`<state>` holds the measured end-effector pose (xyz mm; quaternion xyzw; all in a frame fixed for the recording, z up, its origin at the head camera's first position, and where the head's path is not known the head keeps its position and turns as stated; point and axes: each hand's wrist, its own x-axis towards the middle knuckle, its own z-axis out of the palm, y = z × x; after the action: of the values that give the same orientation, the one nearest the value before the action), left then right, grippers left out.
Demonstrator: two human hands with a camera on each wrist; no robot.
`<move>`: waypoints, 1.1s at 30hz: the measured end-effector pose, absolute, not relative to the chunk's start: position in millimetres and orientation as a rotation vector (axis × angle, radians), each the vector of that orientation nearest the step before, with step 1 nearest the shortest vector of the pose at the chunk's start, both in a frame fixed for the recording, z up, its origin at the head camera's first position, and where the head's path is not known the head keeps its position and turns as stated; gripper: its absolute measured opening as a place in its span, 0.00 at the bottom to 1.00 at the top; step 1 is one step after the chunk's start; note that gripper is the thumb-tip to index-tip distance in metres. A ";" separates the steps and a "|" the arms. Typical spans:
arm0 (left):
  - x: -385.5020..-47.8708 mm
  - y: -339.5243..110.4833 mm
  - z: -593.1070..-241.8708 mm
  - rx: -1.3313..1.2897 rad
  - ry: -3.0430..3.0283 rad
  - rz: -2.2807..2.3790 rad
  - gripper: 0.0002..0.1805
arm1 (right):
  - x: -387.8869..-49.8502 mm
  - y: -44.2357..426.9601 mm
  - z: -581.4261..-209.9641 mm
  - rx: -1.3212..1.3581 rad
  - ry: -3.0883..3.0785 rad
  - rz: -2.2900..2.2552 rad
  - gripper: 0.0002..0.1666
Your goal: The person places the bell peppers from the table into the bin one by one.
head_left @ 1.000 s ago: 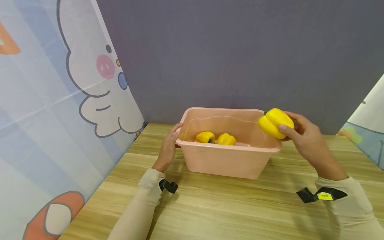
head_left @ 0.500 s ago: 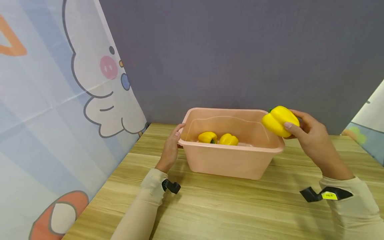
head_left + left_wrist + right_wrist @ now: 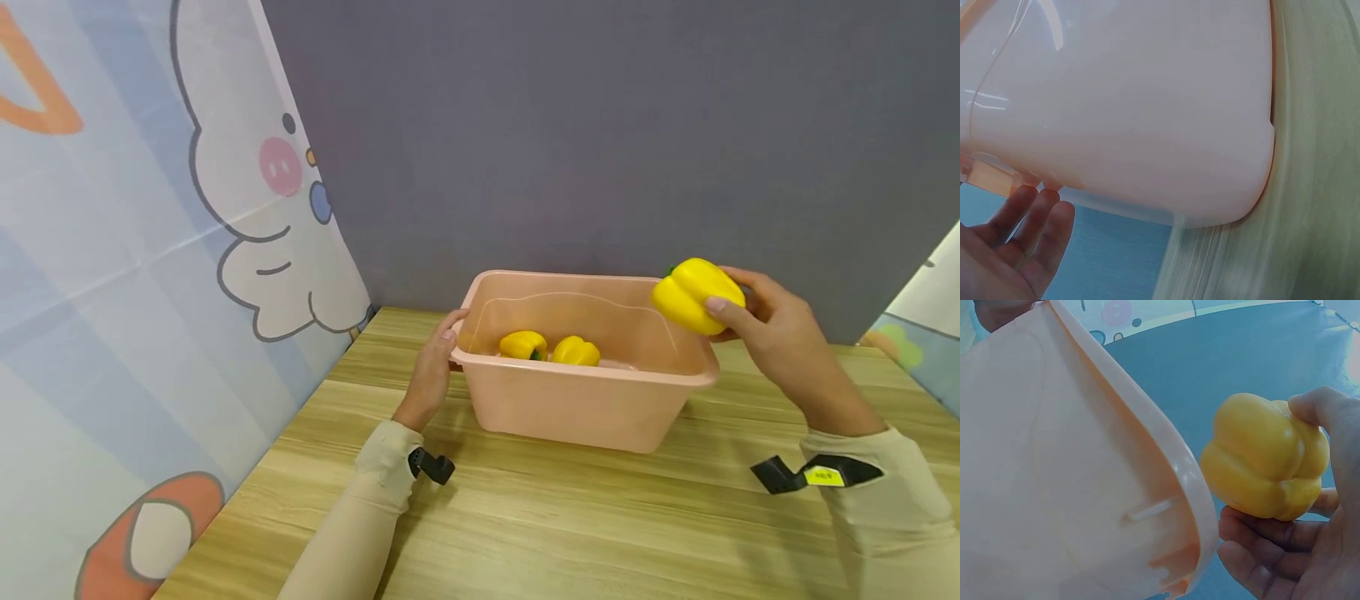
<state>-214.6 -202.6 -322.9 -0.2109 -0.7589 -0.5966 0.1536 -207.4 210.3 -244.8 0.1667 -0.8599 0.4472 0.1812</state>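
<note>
A pink plastic bin (image 3: 562, 404) stands on the wooden table. My left hand (image 3: 433, 367) grips its left rim, thumb on top; in the left wrist view the fingers (image 3: 1054, 234) reach up under the rim. My right hand (image 3: 776, 333) holds a yellow bell pepper (image 3: 697, 296) with a green stem just above the bin's right rim. The right wrist view shows the bell pepper (image 3: 1266, 459) between thumb and fingers, its lobed bottom toward the camera. Two more yellow bell peppers, one on the left (image 3: 522, 344) and one beside it (image 3: 576, 351), lie inside the bin.
Behind the bin rises a dark grey panel (image 3: 562, 142). A cartoon-printed cloth (image 3: 150, 292) hangs along the table's left side, and another printed cloth (image 3: 918, 342) is at the right. Wooden tabletop (image 3: 585, 533) extends in front of the bin.
My right hand has risen slightly with the bell pepper, staying by the bin's right rim. The head view has shifted a little to the left. My left hand keeps its grip on the rim.
</note>
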 end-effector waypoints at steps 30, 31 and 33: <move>-216.8 -200.8 -327.7 -0.611 -2.163 -1.710 0.27 | -229.1 213.6 -214.8 0.543 -2.639 1.170 0.34; -216.9 -200.9 -327.8 -0.618 -2.161 -1.708 0.27 | -230.0 213.4 -213.9 0.543 -2.646 1.163 0.34; -217.6 -201.4 -328.3 -0.630 -2.156 -1.706 0.27 | -231.6 213.5 -211.8 0.546 -2.659 1.150 0.34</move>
<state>-217.6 -201.4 -328.3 -0.2203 -0.7546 -0.5971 0.1596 -231.6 213.5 -211.8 0.1843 -0.8977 0.3882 0.0968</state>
